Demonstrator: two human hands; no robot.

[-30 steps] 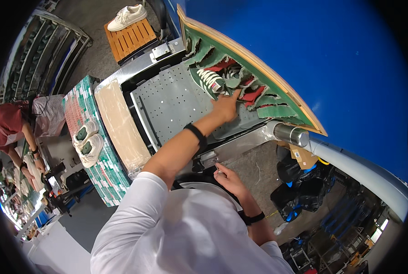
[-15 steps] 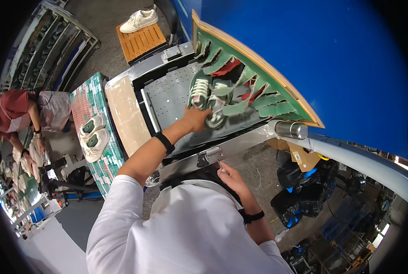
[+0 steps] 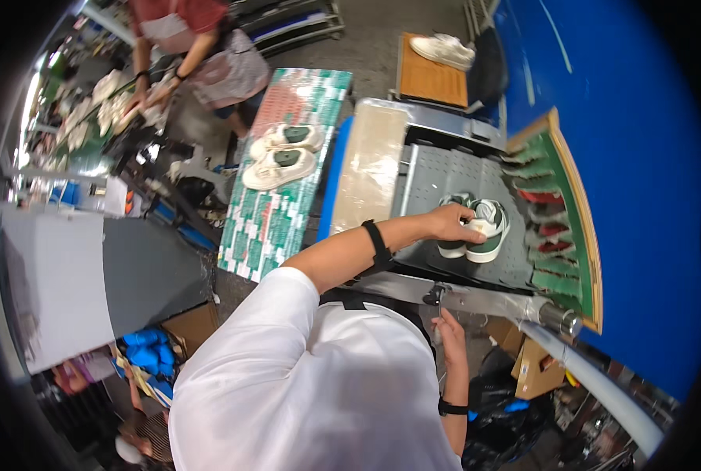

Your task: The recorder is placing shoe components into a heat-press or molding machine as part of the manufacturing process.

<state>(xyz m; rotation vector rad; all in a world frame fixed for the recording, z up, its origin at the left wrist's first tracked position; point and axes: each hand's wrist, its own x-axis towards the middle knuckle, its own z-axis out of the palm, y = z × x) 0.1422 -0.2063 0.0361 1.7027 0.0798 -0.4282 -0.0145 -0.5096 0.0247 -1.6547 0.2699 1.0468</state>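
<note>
A pair of green-and-white sneakers (image 3: pixel 488 246) stands on the grey perforated plate (image 3: pixel 437 177) in front of me. My left hand (image 3: pixel 452 224) reaches across from the left and is closed on the near sneaker's upper, thumb toward the tongue; its fingertips are partly hidden. Lower down, beside the machine's metal front edge (image 3: pixel 492 302), my right hand (image 3: pixel 450 336) is held with bent fingers round something thin, too small to name.
Ragged green flaps (image 3: pixel 550 228) hang in a wooden frame at the right. White shoes (image 3: pixel 281 168) sit on a taped board (image 3: pixel 260 235) to the left. Another white shoe (image 3: pixel 444 52) rests on a wooden stand (image 3: pixel 433 85). A co-worker (image 3: pixel 209 55) handles pale pieces at the far left.
The sneakers, partly under the green flaps before, now stand out from them on the plate, my left hand still on them. The view has swung left. My right hand stays low by the edge.
</note>
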